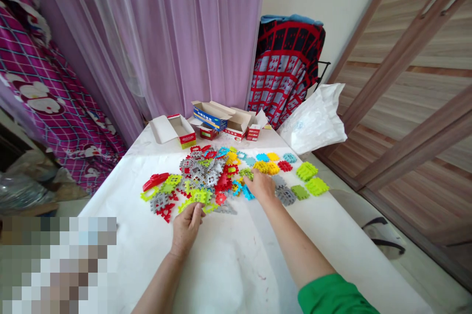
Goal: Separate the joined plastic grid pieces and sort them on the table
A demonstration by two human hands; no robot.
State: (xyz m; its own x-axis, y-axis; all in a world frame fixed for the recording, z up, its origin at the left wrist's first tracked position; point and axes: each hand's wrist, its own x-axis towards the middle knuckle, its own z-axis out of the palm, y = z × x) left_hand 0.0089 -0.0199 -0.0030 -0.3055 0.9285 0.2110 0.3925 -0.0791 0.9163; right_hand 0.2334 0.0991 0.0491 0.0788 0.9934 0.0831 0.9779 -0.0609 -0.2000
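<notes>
- Plastic interlocking pieces (pixel 199 171) in grey, red, lime, blue and yellow are heaped across the middle of the frame, on a white-covered table (pixel 228 274).
- At lower centre, the left hand (pixel 186 229) is held with its thumb laid against curled fingers, beside a lime-green window piece (pixel 201 196); whether anything is pinched cannot be told.
- Right of centre, the right hand (pixel 262 187) is stretched palm down, with its fingers brought to a green piece (pixel 246 173); whether that piece is gripped or only touched cannot be told.
- Just beyond the right hand, a yellow stack (pixel 271 168) could be toppled by a careless lift, since the knuckles are set so close to it.
- Grey pieces (pixel 285 197) at the right might be scattered if the right arm (pixel 295 240) were swept sideways.
- Lime-green stacks (pixel 317 186) are placed near the table's right edge; by a stray push, they could be sent to the floor.
- Within the heap, toothed edges are jumbled together, so neighbours might be dragged along when one piece is pulled.
- In the upper centre, open boxes (pixel 210 118) are crowded together and could be knocked askew by an overlong reach.
</notes>
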